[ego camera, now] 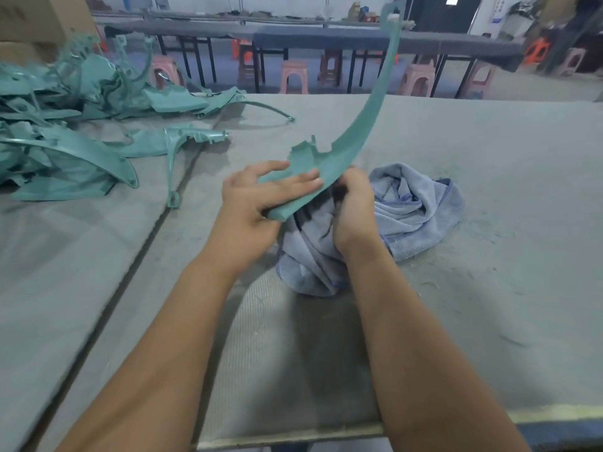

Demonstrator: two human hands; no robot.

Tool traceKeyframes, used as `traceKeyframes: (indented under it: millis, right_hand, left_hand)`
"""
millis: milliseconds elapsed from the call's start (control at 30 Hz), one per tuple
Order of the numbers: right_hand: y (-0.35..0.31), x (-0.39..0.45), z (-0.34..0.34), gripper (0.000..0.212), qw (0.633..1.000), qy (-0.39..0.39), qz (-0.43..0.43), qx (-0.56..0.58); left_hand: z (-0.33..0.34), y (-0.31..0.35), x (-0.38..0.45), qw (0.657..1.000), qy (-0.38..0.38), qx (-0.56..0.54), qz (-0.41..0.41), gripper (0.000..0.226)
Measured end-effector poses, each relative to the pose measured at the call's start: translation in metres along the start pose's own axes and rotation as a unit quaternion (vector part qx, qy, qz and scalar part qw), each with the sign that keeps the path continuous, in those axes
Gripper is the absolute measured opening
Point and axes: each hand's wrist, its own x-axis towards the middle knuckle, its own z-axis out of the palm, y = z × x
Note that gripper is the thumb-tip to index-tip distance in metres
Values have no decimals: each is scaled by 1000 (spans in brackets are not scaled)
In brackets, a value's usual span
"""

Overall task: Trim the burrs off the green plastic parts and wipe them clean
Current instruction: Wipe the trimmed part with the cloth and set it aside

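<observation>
Head view: the long curved green part (365,125) looks light, thin and a bit springy, with a jagged burred tab near its wide end, so best held at that wide end, where the left hand (257,203) grips it, fingers flat on top, thumb under, the narrow tip arcing up over the table (489,190). The right hand (354,210) is curled into the blue cloth (414,207), bunching it against the part's lower edge, wrists close together, both forearms reaching forward; a pile of parts (65,132) lies far left.
</observation>
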Motion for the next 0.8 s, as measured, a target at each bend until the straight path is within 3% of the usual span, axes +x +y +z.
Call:
traceKeyframes:
  millis: [67, 167, 233, 333, 367, 433, 500, 533, 567, 633, 733, 800]
  right_hand:
    - [-4, 2, -7, 29, 991, 30, 27, 131]
    - [-12, 12, -22, 33, 979, 82, 47, 181]
    - [-11, 18, -28, 25, 984, 103, 55, 137]
    - [-3, 25, -30, 22, 991, 124, 45, -15]
    - [-1, 27, -31, 22, 989, 128, 37, -66]
    - [-1, 28, -31, 22, 980, 145, 12, -139]
    - [-6, 23, -31, 16, 975, 156, -32, -154]
    - [-11, 19, -31, 12, 977, 150, -53, -140]
    - [-15, 14, -32, 10, 980, 143, -71, -121]
    - [-26, -1, -39, 8, 980, 146, -99, -97]
    - [-47, -33, -64, 10, 972, 186, -137, -49]
    - [-62, -59, -86, 13, 962, 225, -152, 14]
  left_hand:
    - [-1, 1, -1, 999, -20, 33, 9, 52]
    - [-6, 1, -8, 992, -45, 118, 12, 43]
    - [-4, -1, -10, 988, -44, 145, -25, 46]
    - [2, -12, -7, 958, -29, 199, -206, 76]
    - [2, -12, -6, 945, -8, 164, -282, 84]
    - [-2, -10, -3, 911, 77, -90, -395, 79]
    - [-9, -6, -1, 806, 158, -363, -441, 63]
    - [-12, -3, 0, 768, 171, -431, -441, 58]
    - [-15, 3, 3, 764, 168, -448, -433, 54]
    - [-15, 20, 10, 821, 145, -384, -396, 42]
    - [-3, 45, 23, 935, 62, -158, -311, 39]
    - [14, 70, 36, 964, 14, -3, -265, 53]
